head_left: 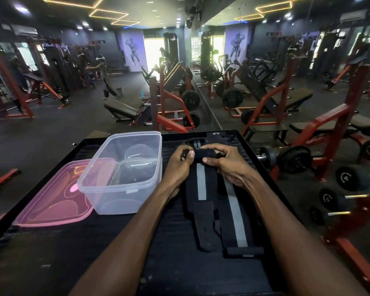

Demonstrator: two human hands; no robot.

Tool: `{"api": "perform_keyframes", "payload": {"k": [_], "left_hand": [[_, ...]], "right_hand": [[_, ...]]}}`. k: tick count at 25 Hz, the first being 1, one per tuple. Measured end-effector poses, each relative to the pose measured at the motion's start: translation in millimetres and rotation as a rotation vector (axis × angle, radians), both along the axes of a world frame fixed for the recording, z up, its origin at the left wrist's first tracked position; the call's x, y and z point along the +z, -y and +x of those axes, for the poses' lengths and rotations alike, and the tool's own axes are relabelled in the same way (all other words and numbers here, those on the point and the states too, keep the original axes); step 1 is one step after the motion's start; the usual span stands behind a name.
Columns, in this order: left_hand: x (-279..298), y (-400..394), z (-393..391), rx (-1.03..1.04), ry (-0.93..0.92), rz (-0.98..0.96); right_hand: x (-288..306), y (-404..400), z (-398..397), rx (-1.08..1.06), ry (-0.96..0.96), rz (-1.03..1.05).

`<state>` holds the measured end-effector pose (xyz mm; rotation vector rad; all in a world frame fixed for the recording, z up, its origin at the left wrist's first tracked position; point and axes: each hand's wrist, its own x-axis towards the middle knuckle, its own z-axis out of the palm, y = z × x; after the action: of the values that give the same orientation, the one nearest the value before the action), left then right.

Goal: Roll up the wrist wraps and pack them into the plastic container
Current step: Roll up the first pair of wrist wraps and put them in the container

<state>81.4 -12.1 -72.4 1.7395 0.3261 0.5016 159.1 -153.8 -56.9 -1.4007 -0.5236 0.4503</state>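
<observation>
Clear tub (107, 189) holds no wraps, pink lid (51, 201) to its left. Left hand (177, 165) & right hand (226, 163) both have fingers clamped on the wrap (201, 184), rolled at its far end.

2 bare forearms, no sleeves or jewellery

1. The wrist wraps (201, 186) are matt black woven cloth with a smooth grey stripe down each.
2. The plastic container (124, 171) is clear, glossy plastic, slightly cloudy.
3. The lid (51, 201) left of it is translucent pink plastic, shiny with light reflections.
4. The counter (107, 248) is dark, matt and ribbed.
5. The dumbbells (286, 159) at right look matt black with bright metal handles.
</observation>
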Motion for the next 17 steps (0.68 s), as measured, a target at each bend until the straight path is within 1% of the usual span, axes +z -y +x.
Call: {"api": "perform_keyframes", "payload": {"k": [2, 5, 7, 8, 10, 13, 15, 17], "left_hand": [[-1.0, -0.5, 0.8, 0.020, 0.001, -0.056], [-0.7, 1.1, 3.1, 0.022, -0.008, -0.098], [0.3, 2.7, 4.3, 0.032, -0.043, -0.211], [1.0, 3.1, 4.1, 0.026, -0.078, -0.268], [1.4, 1.8, 3.5, -0.012, -0.124, -0.313], [2.6, -2.0, 2.1, -0.071, -0.089, -0.403], [4.6, -1.7, 1.1, -0.087, -0.063, -0.438], [5.2, -1.2, 0.8, -0.079, -0.057, -0.423]], "right_hand": [[-0.2, -1.5, -0.1, -0.006, -0.015, -0.001], [-2.7, -3.1, 2.9, -0.089, 0.095, -0.030], [-1.7, -2.7, 2.2, -0.094, 0.093, -0.001], [-0.4, -2.0, 1.5, -0.080, 0.082, 0.014], [3.1, 0.1, 0.7, -0.033, 0.033, 0.036], [7.0, 2.5, -1.3, 0.047, -0.109, 0.078], [5.3, 0.9, -0.2, 0.026, -0.128, 0.081], [1.5, -2.0, 2.0, -0.027, -0.111, 0.007]]}}
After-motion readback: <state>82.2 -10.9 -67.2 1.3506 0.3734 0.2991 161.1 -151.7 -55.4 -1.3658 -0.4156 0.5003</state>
